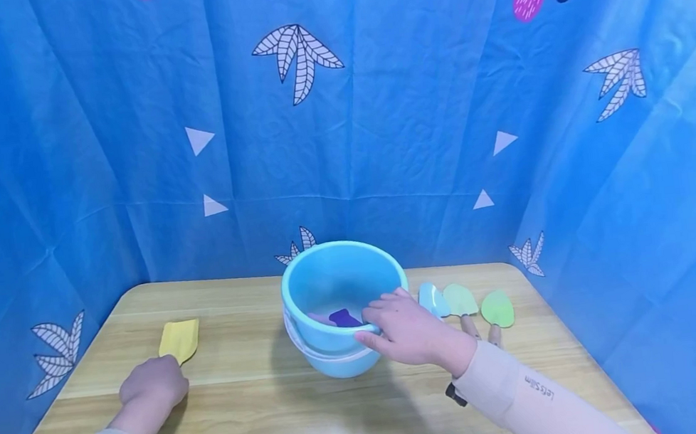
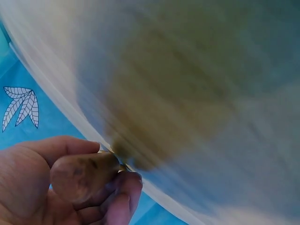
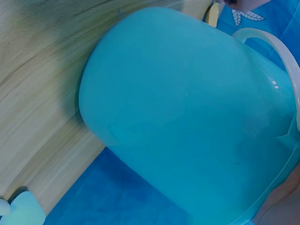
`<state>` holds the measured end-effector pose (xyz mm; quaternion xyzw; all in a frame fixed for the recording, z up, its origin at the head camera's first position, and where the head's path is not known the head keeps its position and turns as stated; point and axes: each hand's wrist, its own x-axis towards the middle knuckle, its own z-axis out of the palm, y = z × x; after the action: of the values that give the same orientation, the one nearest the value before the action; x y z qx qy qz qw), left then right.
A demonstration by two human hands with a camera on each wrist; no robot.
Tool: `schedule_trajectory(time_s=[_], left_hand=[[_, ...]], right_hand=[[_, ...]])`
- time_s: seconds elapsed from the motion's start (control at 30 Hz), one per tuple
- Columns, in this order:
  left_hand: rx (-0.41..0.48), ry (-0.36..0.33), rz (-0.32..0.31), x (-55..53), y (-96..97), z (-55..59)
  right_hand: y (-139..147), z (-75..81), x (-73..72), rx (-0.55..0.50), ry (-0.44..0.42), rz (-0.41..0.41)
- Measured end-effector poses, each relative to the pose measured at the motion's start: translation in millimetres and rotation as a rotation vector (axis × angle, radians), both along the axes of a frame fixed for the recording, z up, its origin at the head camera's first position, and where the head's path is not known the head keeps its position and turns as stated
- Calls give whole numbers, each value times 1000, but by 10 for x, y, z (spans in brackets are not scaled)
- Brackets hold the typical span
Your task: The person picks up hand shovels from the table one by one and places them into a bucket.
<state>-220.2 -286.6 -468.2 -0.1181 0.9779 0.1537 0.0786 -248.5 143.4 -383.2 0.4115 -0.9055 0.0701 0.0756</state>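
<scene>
My left hand (image 1: 154,384) grips a small yellow shovel (image 1: 179,338) at the left of the table. Its wooden handle (image 2: 84,177) is held between thumb and fingers in the left wrist view. A light blue bucket (image 1: 342,364) stands upright at the middle. My right hand (image 1: 409,328) holds the bucket's near right rim, fingers over the edge and thumb outside. Inside the bucket lie a dark purple piece (image 1: 344,318) and a paler lilac one, partly hidden by the wall. The right wrist view is filled mostly by the bucket's side.
Right of the bucket lie a light blue shovel (image 1: 433,300), a pale green shovel (image 1: 460,299) and a brighter green shovel (image 1: 497,309), partly behind my right arm. The bucket's white handle (image 1: 301,344) hangs down. A blue patterned curtain (image 1: 339,139) surrounds the wooden table (image 1: 243,429).
</scene>
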Motion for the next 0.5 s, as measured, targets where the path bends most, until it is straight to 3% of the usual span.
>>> schedule_trajectory(time_s=[0.5], left_hand=[[-15,31,3,41,-8,93]], right_hand=[[-4,0,8,-2,8,4]])
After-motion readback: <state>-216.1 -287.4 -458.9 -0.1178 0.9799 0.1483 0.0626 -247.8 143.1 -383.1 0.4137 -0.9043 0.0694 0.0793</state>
